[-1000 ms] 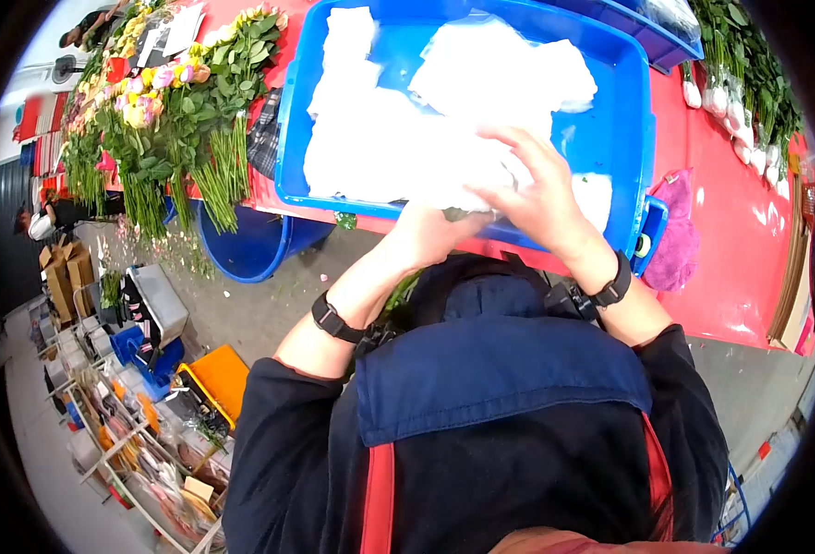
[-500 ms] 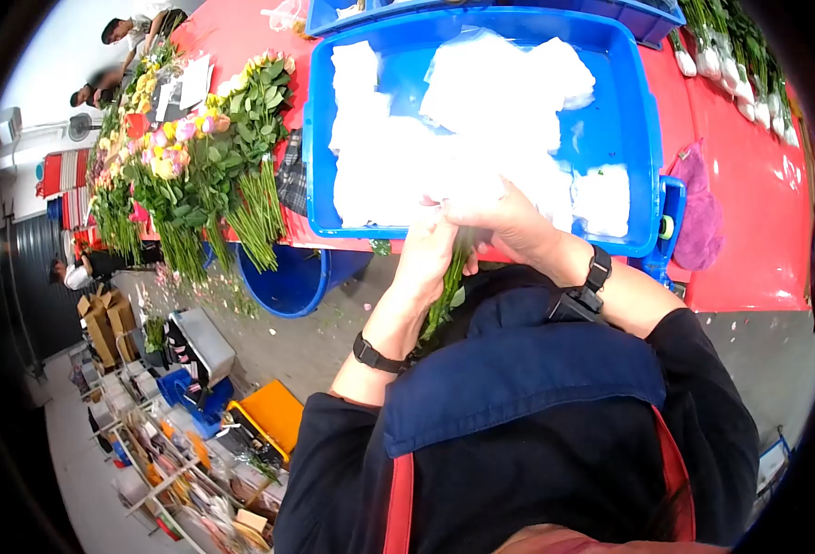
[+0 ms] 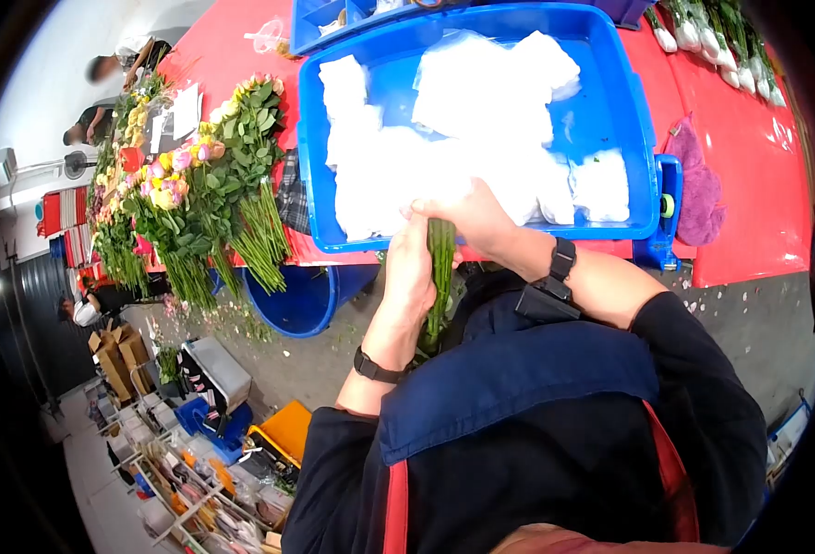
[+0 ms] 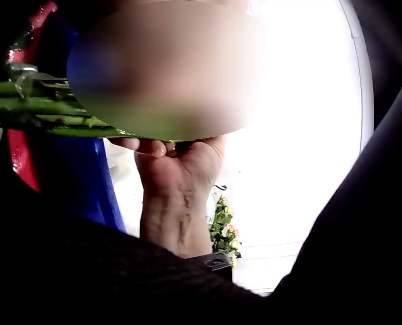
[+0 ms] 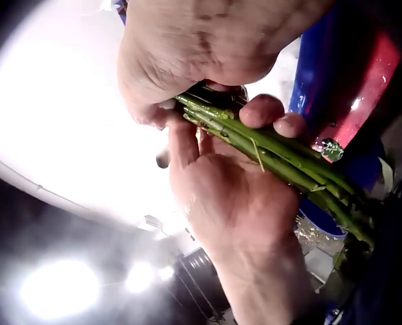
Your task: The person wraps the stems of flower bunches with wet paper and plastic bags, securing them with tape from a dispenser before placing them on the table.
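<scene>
Hands [image 3: 411,268] drawn closer together, curled round green stems [image 3: 441,263]

Stems [image 3: 440,268] green, tray [image 3: 601,125] blue, bundles [image 3: 398,171] white. Tabletop [image 3: 749,203] red, towel [image 3: 698,189] magenta-purple, roses [image 3: 165,177] yellow and pink. Cloth [image 3: 294,196] dark plaid; straps [image 3: 395,508] red, sleeves [image 3: 703,379] black.

Flower workshop: cut roses [image 3: 163,175] on red-covered table [image 3: 744,185], stocked shelving [image 3: 181,480].
</scene>
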### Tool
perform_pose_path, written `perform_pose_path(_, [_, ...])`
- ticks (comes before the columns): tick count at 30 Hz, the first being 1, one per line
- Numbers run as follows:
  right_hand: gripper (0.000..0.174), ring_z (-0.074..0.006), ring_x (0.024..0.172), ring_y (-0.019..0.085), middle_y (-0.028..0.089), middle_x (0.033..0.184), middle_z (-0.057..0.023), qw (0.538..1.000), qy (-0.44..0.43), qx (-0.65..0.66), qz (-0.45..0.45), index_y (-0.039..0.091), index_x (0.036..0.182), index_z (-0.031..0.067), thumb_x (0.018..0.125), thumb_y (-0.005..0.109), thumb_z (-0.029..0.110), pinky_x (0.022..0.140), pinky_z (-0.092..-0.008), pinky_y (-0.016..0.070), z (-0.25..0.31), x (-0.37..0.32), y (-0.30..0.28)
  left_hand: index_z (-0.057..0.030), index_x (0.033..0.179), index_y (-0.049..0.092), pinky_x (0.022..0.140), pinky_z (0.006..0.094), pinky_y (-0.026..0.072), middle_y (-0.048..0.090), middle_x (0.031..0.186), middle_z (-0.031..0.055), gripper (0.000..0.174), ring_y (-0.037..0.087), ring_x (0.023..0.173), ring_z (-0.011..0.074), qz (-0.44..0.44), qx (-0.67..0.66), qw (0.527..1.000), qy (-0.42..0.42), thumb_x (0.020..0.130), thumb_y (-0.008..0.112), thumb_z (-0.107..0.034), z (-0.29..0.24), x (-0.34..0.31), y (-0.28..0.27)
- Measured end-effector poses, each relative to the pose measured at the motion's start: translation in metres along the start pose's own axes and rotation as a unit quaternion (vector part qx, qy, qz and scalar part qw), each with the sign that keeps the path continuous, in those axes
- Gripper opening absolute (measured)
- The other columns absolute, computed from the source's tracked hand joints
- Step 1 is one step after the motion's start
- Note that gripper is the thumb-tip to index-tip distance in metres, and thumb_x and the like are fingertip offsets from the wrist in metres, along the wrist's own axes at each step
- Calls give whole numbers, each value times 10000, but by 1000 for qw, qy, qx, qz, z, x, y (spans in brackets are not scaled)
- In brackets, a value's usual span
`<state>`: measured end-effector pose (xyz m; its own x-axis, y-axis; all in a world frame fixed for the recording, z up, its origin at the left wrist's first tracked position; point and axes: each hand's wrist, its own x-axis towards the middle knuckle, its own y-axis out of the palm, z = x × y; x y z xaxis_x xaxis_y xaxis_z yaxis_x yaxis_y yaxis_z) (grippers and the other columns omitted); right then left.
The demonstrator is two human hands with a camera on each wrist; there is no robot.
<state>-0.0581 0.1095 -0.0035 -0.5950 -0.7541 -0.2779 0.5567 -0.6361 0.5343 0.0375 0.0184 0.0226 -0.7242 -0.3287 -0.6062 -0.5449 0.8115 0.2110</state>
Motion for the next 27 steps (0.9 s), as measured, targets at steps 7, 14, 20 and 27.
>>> perform_pose_path(7, [269, -155, 854, 628, 676, 979, -76, 995, 72, 49, 49, 629, 1075, -20, 871, 650, 154, 744, -281, 505, 8, 17, 17, 3, 954, 595, 512, 250, 454, 634, 771, 83, 257, 577, 570, 151, 5, 24, 997, 68, 994, 499, -232, -8, 6, -28])
perform_pose_path(14, [160, -269, 868, 603, 644, 944, -90, 599, -247, -750, -134, 656, 939, 55, 809, 667, 148, 765, -373, 480, 47, 14, -72, -18, 937, 586, 522, 232, 440, 666, 841, 86, 248, 550, 572, 105, 12, 61, 995, 76, 985, 524, -254, -37, 14, -61])
perform_pose_path(20, [112, -221, 781, 592, 640, 809, -77, 781, -204, -573, -142, 646, 918, 40, 829, 635, 108, 694, -339, 469, 44, 27, -95, -13, 944, 609, 530, 228, 443, 659, 840, 63, 244, 533, 579, 93, 32, 60, 997, 42, 984, 519, -237, -36, 21, -58])
perform_pose_path(27, [142, -59, 711, 513, 591, 765, 9, 960, -91, -208, -164, 638, 902, 23, 889, 651, 164, 636, -226, 404, 64, -4, -84, -20, 948, 619, 526, 228, 456, 637, 787, 46, 242, 556, 573, 99, 71, 3, 997, 42, 967, 560, -254, -40, 16, -41])
